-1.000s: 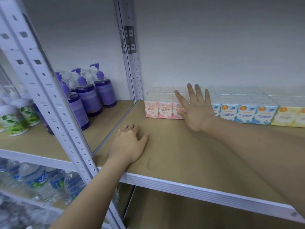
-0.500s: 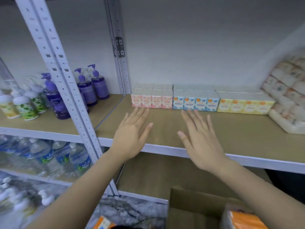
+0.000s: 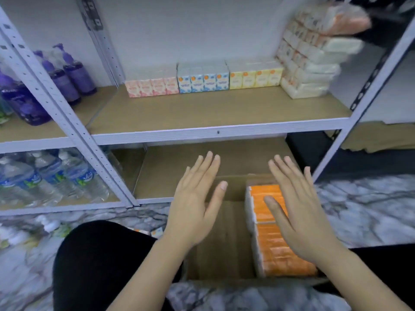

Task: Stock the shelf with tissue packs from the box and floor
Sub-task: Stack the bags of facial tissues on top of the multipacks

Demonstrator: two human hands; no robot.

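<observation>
The upper shelf (image 3: 202, 113) carries a row of small tissue packs along its back edge: pink packs (image 3: 151, 86) at the left, blue packs (image 3: 203, 79) in the middle, yellow packs (image 3: 254, 77) beside them. A stack of wrapped tissue bundles (image 3: 307, 70) fills its back right corner. On the marbled floor (image 3: 370, 209) stands an open cardboard box (image 3: 222, 243) with orange tissue packs (image 3: 276, 243) along its right side.
</observation>
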